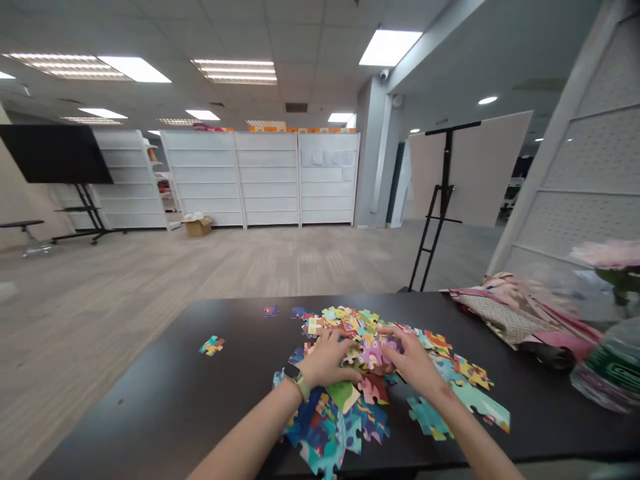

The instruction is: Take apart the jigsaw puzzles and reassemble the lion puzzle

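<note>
A heap of colourful jigsaw puzzle pieces (345, 427) spreads over the black table. My left hand (325, 360) lies on the left of the heap, a watch on its wrist. Its fingers are apart and curved over the pieces, with the thumb beside a yellow-green puzzle piece (353, 360). Between my two hands is a pink-purple puzzle piece (371, 353). My right hand (411, 360) has its thumb and fingers closed on the right side of that piece; part of it is hidden by the fingers.
A small joined cluster (212, 345) lies apart at the left of the black table (165, 393). Dark blue pieces (271, 311) sit near the far edge. A clear plastic bottle (613, 370) with a green label and a pink patterned cloth bag (525, 313) are on the right.
</note>
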A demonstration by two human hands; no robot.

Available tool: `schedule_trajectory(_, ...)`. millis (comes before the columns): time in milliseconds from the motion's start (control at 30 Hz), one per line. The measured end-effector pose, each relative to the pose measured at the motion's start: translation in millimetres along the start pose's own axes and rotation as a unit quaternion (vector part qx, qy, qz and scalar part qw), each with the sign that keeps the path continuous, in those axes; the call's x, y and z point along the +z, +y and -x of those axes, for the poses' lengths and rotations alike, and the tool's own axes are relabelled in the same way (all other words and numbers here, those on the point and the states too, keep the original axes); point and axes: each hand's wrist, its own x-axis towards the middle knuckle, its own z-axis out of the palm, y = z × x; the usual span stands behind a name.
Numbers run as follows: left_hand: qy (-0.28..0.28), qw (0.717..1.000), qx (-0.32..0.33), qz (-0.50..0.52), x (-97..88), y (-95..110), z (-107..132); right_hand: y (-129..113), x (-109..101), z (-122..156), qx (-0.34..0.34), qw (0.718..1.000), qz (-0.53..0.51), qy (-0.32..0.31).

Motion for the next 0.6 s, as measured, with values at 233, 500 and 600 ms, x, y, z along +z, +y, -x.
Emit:
schedule_trajectory(233, 0.003, 1.000, -0.024, 0.018, -26.7, 10.9, 74.5, 33.8, -20.1, -23.4, 0.003, 0.932, 0.362, -0.006)
schedule_trajectory(500, -0.062, 0.996, -0.023, -0.068, -5.2, 8.5, 144.8, 28.3, 22.0, 43.8, -0.144, 0.925, 0.336, 0.104)
schedule_trajectory(600, -0.072, 0.995, -0.035, -0.064, -9.0, 6.0, 140.6, 21.4, 70.2, 77.0, -0.367, 0.864, 0.330, 0.095)
